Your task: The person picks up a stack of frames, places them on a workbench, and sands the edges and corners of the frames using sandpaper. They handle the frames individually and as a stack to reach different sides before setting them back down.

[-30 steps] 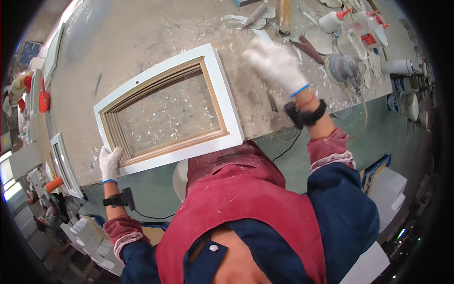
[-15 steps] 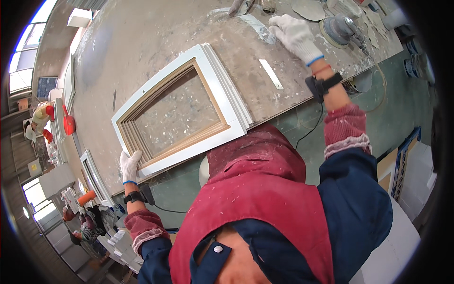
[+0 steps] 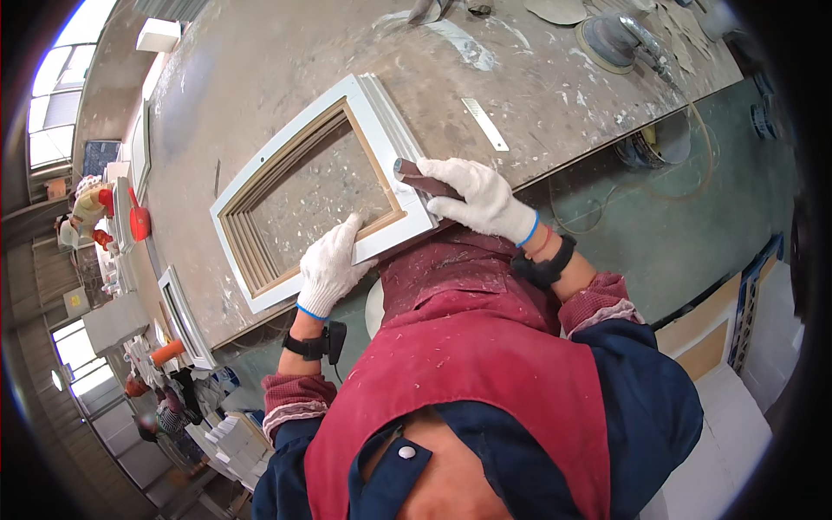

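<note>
A stack of several white frames (image 3: 305,134) with arched far sides and bare wood-coloured inner edges lies tilted across the workbench in front of me. My left hand (image 3: 332,267), in a white knit glove, grips the near rail of the top frame, its fingers over the rail toward the opening and its thumb at the outer edge. At the stack's right near corner, my right hand (image 3: 482,198), also gloved, is closed round a brown sandpaper block (image 3: 426,179). That block's end lies against the right-hand edge of the frames.
On the paint-spattered workbench (image 3: 511,95) lie a white perforated strip (image 3: 484,124), a round sander (image 3: 609,43) with a hose, and sandpaper sheets. A bucket (image 3: 654,147) stands below the edge. Other people are at work far left, near a red dustpan-like object (image 3: 139,217).
My right hand has come from beside the sander to the frames' right corner and now holds the sandpaper block. My left hand has slid right along the near rail.
</note>
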Available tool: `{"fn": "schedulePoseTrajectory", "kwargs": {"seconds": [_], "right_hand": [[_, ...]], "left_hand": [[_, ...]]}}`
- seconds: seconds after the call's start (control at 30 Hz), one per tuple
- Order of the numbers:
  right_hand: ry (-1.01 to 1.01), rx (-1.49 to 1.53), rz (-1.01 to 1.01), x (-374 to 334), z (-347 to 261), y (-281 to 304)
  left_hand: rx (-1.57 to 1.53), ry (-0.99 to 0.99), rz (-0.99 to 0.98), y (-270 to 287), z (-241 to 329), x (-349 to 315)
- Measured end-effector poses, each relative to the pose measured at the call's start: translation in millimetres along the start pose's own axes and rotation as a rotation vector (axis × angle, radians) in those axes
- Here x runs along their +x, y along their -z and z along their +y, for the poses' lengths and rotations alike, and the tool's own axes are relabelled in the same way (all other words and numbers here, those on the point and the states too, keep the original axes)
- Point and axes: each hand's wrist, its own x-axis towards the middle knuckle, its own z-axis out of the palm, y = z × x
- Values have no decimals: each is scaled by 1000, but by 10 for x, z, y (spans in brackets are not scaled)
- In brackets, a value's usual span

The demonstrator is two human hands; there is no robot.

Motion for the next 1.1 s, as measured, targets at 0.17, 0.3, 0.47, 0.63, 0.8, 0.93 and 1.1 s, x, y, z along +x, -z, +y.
{"fn": "schedulePoseTrajectory", "kwargs": {"seconds": [0.17,0.3,0.47,0.63,0.8,0.93,1.1], "right_hand": [[-264,32,-21,-37,18,166],[-103,-38,152,-93,-31,121],[131,-76,29,-161,-41,-39],[76,-191,101,-143,-98,-205],[38,-387,70,293,-63,-301],[93,-389,67,1047,316,-405],[105,-417,68,1842,920,-570]], "left_hand": [[36,9,98,-77,-2,-26],[27,43,124,-120,23,-47],[23,69,72,-54,34,-27],[9,43,18,-18,-19,29],[-38,-57,32,-38,-77,83],[-79,-75,-13,-61,-123,95],[-82,-82,32,-78,-138,136]]}}
